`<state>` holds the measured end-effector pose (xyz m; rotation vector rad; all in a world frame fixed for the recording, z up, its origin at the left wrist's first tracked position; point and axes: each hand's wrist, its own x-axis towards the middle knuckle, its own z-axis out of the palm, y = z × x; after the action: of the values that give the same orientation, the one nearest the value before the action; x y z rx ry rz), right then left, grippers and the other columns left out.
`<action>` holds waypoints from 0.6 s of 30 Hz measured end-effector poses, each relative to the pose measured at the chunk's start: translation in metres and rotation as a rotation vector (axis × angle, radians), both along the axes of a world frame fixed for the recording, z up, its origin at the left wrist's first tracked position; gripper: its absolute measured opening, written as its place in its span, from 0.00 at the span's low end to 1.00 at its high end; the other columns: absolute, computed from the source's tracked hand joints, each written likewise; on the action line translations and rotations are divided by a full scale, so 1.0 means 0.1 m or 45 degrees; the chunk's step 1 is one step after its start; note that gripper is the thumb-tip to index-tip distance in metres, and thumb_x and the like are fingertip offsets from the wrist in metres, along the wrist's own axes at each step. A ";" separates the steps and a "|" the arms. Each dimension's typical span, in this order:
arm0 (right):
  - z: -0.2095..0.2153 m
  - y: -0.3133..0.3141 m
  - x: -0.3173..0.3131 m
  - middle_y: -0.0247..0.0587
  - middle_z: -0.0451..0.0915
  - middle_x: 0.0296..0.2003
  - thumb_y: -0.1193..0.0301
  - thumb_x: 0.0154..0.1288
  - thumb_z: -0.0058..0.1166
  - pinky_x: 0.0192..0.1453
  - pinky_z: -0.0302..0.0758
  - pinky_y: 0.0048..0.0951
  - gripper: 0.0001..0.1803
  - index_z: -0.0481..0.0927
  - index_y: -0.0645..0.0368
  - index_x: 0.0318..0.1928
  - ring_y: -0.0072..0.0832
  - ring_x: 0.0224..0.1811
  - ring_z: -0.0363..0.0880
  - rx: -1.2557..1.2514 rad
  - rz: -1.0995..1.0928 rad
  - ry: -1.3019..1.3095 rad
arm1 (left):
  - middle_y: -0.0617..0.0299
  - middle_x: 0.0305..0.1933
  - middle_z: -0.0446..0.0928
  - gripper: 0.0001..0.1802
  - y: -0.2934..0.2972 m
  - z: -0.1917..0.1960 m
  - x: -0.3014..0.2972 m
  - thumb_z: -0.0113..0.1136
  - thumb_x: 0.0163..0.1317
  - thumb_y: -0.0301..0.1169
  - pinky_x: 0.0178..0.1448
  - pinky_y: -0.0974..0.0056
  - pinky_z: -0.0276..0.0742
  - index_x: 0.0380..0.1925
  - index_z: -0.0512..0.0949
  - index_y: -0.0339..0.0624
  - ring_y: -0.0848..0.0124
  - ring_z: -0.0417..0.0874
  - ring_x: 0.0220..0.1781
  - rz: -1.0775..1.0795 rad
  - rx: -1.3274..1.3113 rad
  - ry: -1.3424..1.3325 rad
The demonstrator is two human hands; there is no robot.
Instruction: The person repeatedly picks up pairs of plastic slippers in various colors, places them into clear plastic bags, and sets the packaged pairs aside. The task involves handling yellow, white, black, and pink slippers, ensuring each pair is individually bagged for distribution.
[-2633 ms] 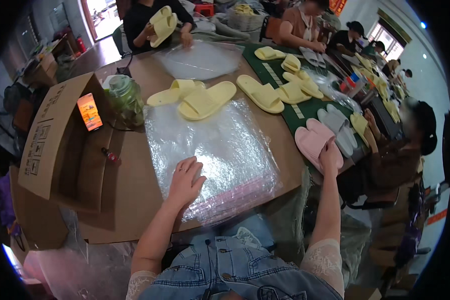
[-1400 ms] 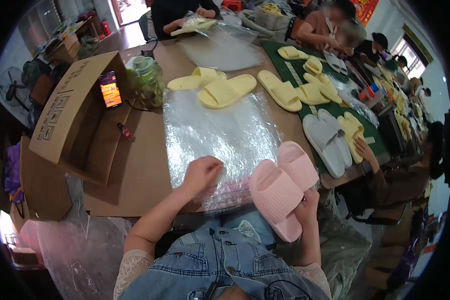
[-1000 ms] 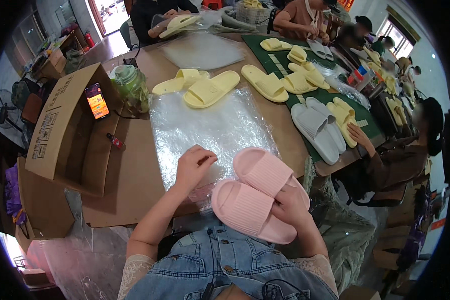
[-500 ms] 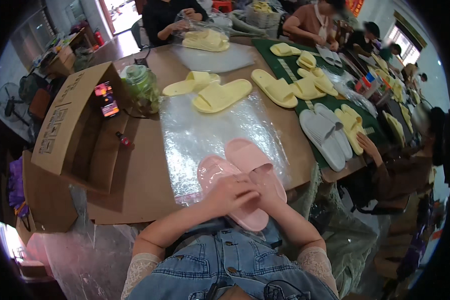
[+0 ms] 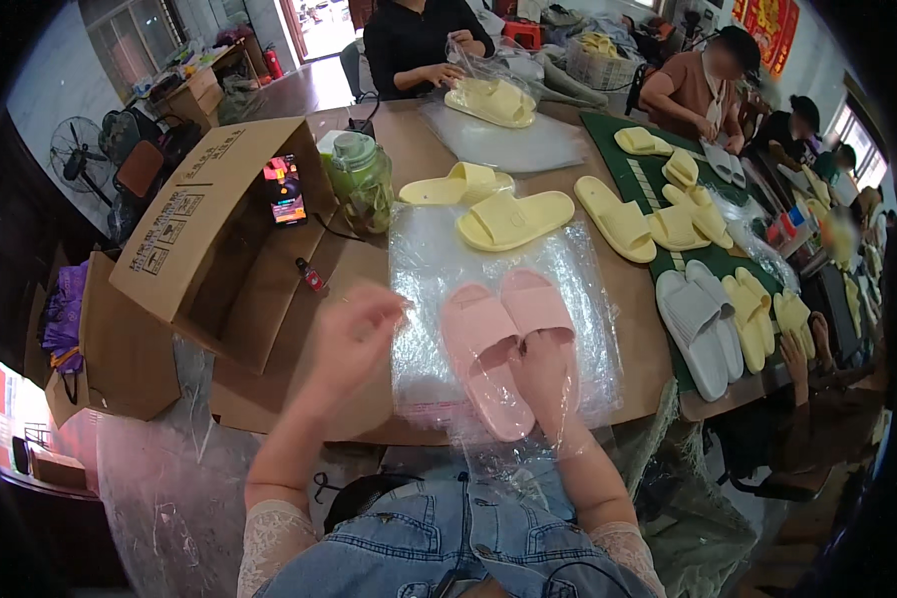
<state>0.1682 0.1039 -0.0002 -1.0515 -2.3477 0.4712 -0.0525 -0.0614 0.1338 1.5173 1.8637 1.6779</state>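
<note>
A: Fingers of the right hand [image 5: 546,371] rest on the heels of the pink slippers [image 5: 503,339], curled loosely over them, low centre of the frame. It looks like a light hold more than a firm grasp.

B: And the left hand [image 5: 354,334]?

A: Raised, left of centre, blurred. Fingertips seem pinched at the edge of the bags [image 5: 488,274], though I cannot tell if it has hold of one.

B: Where are the slippers exactly?

A: Side by side, soles down, on the stack of clear bags on the table [image 5: 638,329], toes pointing to the upper frame. Past them, above centre, lie two yellow slippers [image 5: 498,204].

B: So which step is this?

A: My guess is bagging: the pair is set down and lined up, and a bag still has to be opened.

B: What does the next move want?

A: Probably one film peeled from the stack, its mouth spread, while the right hand keeps the pair together. The thin bags cling, so picking a single one may be fiddly.

B: Anything else around?

A: A green jar [image 5: 359,179] and an open box [image 5: 214,234] in the upper left; another person [image 5: 419,40] bags yellow ones at the top.
</note>
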 end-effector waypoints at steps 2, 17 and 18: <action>0.04 -0.03 -0.01 0.55 0.79 0.35 0.66 0.62 0.61 0.45 0.75 0.51 0.12 0.79 0.64 0.36 0.55 0.40 0.79 -0.139 -0.029 -0.005 | 0.66 0.39 0.80 0.07 0.16 -0.12 -0.72 0.65 0.65 0.25 0.44 0.72 0.74 0.41 0.84 0.35 0.80 0.78 0.38 0.418 0.198 -0.249; -0.09 0.03 0.02 0.53 0.80 0.35 0.62 0.62 0.64 0.41 0.77 0.50 0.15 0.79 0.62 0.37 0.54 0.37 0.81 -0.070 -0.056 -0.082 | 0.41 0.72 0.67 0.55 0.66 -1.29 -4.05 0.81 0.46 0.45 0.75 0.54 0.65 0.71 0.64 0.33 0.55 0.69 0.73 1.003 -0.285 -0.086; -0.06 0.01 0.00 0.53 0.80 0.35 0.62 0.63 0.64 0.41 0.77 0.50 0.15 0.79 0.62 0.37 0.54 0.37 0.81 -0.068 -0.054 -0.078 | 0.42 0.72 0.67 0.54 0.64 -1.29 -4.10 0.81 0.47 0.44 0.75 0.54 0.65 0.71 0.64 0.33 0.55 0.68 0.73 0.970 -0.281 -0.097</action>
<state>0.1687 0.1053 -0.0057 -1.1529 -2.3729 0.4954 -0.4629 0.0026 0.0048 0.6673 2.6716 1.6545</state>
